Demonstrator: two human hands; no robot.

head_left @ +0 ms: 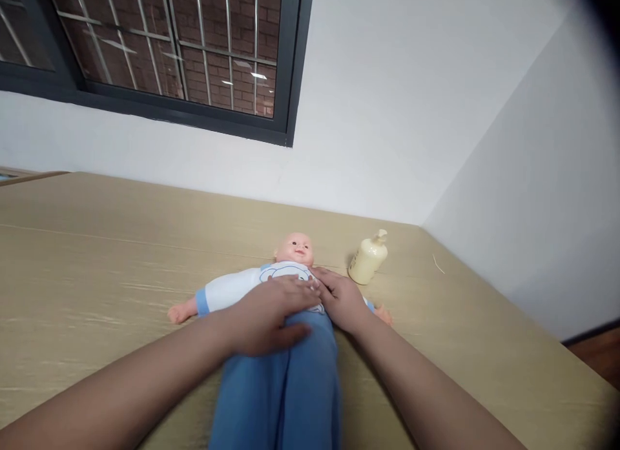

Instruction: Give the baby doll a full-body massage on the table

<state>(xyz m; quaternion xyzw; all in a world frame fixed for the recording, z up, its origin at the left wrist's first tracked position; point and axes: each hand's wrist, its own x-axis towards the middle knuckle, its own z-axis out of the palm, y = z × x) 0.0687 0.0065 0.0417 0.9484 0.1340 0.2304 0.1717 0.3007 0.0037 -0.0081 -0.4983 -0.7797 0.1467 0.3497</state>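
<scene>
A baby doll (235, 288) in a white top with blue cuffs and blue trousers lies on its back, head away from me and arms spread. My left hand (271, 311) rests flat across its chest and belly, thumb apart over the top of the trousers. On the right side of the doll's chest lies my right hand (341, 298), fingers stretched towards the left hand. Its fingertips are close to the left ones, partly covering the print on the top. Neither hand is closed round anything.
A cream pump bottle (368, 259) stands right of the doll's head on the tan surface (121, 243). A thin pale strip (438, 264) lies farther right. White walls (368, 114) and a barred window (194, 50) are behind.
</scene>
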